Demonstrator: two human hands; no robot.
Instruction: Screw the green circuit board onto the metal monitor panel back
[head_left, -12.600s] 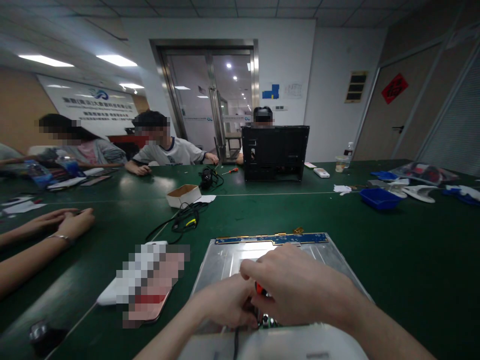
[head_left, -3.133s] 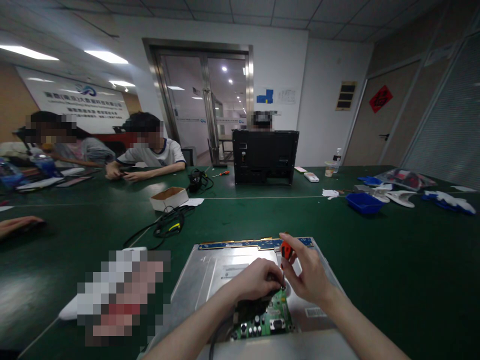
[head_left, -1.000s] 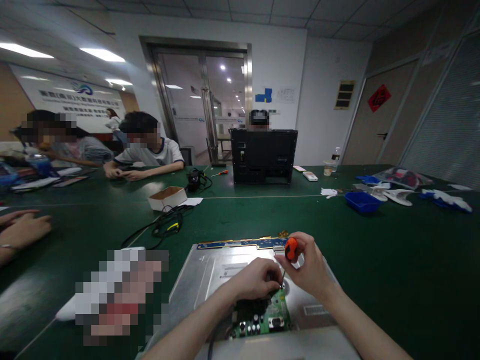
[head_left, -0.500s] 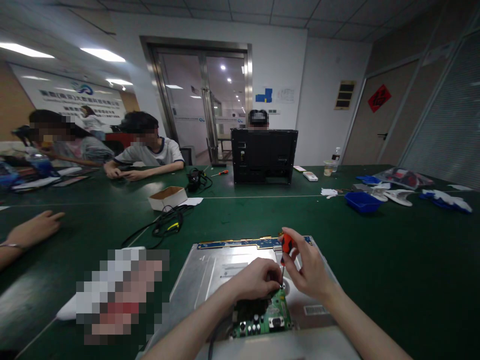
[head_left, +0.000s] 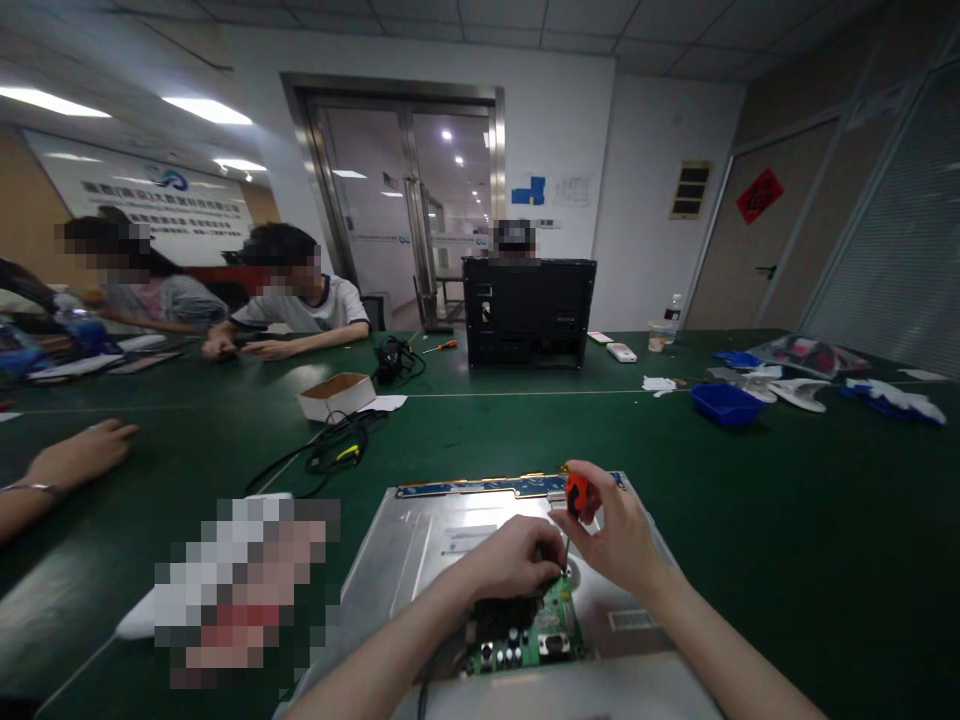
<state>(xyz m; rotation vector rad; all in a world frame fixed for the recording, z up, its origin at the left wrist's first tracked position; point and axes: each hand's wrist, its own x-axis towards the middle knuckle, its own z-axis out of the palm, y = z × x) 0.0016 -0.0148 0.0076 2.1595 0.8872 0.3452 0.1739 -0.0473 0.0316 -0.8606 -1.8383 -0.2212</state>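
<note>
A metal-backed display panel lies in front of me, with a green circuit board on it and a narrow blue circuit strip along its far edge. My right hand grips the red-and-black handle of a screwdriver, held nearly upright. Its shaft points down to the board's far corner. Beside the tip, the fingers of my left hand are pinched together; whatever lies between them is too small or hidden to tell. The left hand covers part of the board.
Left of the panel are a blurred-out item, black cables and an open box. A co-worker's hand rests at far left. A black monitor casing stands across the table; a blue tray and gloves lie right.
My right-hand fingers have shifted around the screwdriver handle, and the handle leans slightly differently. My left hand stays in place. The co-worker's hand at far left has moved slightly right.
</note>
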